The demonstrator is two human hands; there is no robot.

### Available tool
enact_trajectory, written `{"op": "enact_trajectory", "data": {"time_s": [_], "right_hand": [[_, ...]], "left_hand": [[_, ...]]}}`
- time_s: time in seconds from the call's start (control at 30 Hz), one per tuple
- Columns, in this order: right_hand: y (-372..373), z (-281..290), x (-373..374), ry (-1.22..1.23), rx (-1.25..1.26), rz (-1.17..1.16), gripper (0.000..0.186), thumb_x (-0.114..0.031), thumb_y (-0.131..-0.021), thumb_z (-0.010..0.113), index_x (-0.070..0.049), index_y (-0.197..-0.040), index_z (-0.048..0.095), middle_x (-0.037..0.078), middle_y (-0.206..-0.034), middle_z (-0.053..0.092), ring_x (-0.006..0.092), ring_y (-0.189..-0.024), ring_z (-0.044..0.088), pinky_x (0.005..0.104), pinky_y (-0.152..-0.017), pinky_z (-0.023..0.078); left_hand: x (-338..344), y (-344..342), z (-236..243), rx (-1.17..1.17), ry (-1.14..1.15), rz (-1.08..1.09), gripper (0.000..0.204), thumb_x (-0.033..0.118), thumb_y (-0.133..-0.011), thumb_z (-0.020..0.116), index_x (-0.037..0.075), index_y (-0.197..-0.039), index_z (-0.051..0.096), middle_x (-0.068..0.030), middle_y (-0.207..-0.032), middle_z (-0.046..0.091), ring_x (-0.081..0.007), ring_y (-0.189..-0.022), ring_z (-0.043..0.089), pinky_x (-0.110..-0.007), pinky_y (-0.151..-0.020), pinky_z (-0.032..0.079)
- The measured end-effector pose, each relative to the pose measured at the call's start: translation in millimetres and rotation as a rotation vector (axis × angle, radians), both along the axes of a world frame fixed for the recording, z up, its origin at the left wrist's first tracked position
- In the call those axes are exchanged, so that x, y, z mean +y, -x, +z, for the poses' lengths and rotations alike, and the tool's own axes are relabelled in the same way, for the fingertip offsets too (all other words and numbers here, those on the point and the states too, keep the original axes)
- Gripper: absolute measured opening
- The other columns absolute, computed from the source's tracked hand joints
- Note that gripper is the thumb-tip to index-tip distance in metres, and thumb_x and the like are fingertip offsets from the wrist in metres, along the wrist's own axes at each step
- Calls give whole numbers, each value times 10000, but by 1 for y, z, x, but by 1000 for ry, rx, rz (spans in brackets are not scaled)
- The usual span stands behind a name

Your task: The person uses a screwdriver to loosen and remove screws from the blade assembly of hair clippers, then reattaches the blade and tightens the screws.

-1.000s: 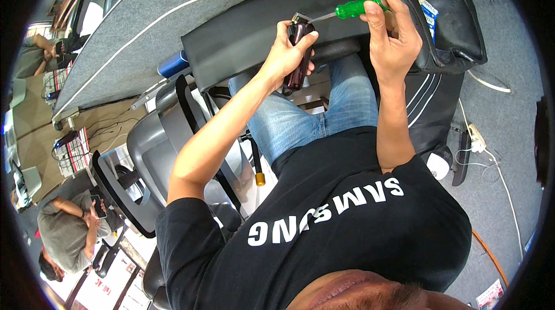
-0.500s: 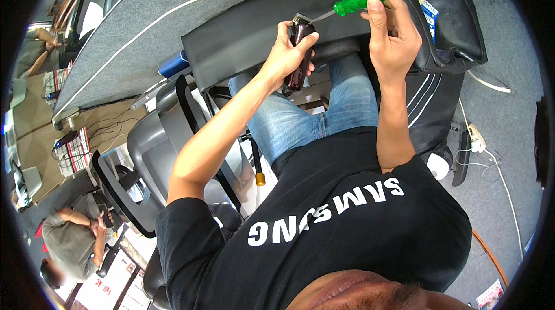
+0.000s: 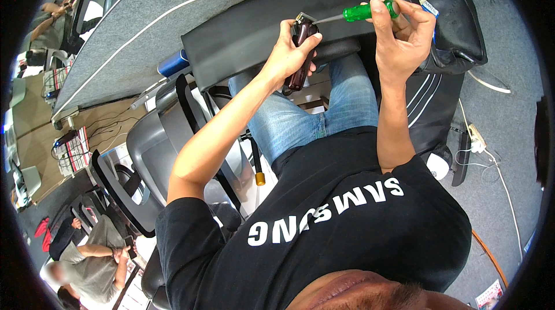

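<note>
Where the black padded cushion (image 3: 243, 38) lies: ahead of you, past the knees; neither tool rests on it.
Jeans (image 3: 272, 122): your lap, legs apart; a dropped part could fall through the gap, so close the knees a bit.
Left hand (image 3: 289, 55): fingers closed round the clipper, thumb across its upper face, index up near the head, others curled round the far side. Looks firm; brace that forearm on the thigh.
Right hand (image 3: 403, 44): thumb and index pinched on the handle's back end, other fingers loosely bent. Good for light turns; for force, wrap the handle, palm behind.
Clipper (image 3: 298, 78): dark maroon, gripped in the left hand above the lap, blade end away from you.
Screwdriver (image 3: 356, 13): green handle, thin metal shaft, reaching crosswise from the right to the clipper's blade end. Line the shaft up straight; a slant probably invites a slip.
Blade head (image 3: 303, 19): metal, at the clipper's far end; fine detail too small to tell. Hold the left index out of the slip path.
Screwdriver tip (image 3: 315, 23): by the head's right edge; seated or merely touching, cannot tell. Check the seat, then press evenly before twisting.
</note>
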State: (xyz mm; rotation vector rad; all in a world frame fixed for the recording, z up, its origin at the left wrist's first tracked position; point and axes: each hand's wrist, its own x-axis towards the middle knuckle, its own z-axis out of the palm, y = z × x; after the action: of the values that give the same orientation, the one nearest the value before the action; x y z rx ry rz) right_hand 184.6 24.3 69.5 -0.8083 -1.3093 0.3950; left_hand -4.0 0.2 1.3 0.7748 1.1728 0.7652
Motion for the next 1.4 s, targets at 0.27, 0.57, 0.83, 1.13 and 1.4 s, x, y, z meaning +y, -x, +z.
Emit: {"op": "enact_trajectory", "data": {"time_s": [0.27,0.57,0.83,1.13,1.4], "right_hand": [[-14,2,3,-48,-350,-16,326,-33,-984,750,40,-1291,669,108,-1099,704,156,-881,759,268,-746,682],[-2,18,-1,69,-326,89,376,-68,-1088,571,4,-1455,611,160,-1317,720,179,-997,757,311,-816,676],[-24,20,-1,172,-357,-42,293,-166,-985,803,14,-1183,683,65,-956,747,107,-833,740,221,-676,583],[-48,22,-11,367,-195,38,288,-205,-1013,776,-7,-1159,629,23,-884,680,54,-649,637,203,-565,496],[-56,23,-31,461,-313,13,247,-248,-1069,698,-15,-1149,680,-9,-788,634,50,-600,527,227,-536,402]], "left_hand": [[0,0,-2,13,-21,-2,615,325,-1003,764,154,-1401,328,-91,-882,637,-173,-577,664,-325,-488,570],[1,-1,-1,28,0,33,611,336,-1002,763,152,-1403,340,-105,-912,649,-179,-603,681,-330,-501,577],[-2,-3,-2,126,-114,43,660,319,-987,779,127,-1423,323,-106,-941,645,-163,-619,667,-330,-521,573],[0,-3,-8,284,-339,91,708,280,-976,796,101,-1440,292,-97,-935,651,-143,-642,654,-311,-565,571],[8,2,-28,392,-647,233,700,228,-988,787,86,-1449,279,-95,-962,654,-132,-697,650,-288,-584,559]]}}
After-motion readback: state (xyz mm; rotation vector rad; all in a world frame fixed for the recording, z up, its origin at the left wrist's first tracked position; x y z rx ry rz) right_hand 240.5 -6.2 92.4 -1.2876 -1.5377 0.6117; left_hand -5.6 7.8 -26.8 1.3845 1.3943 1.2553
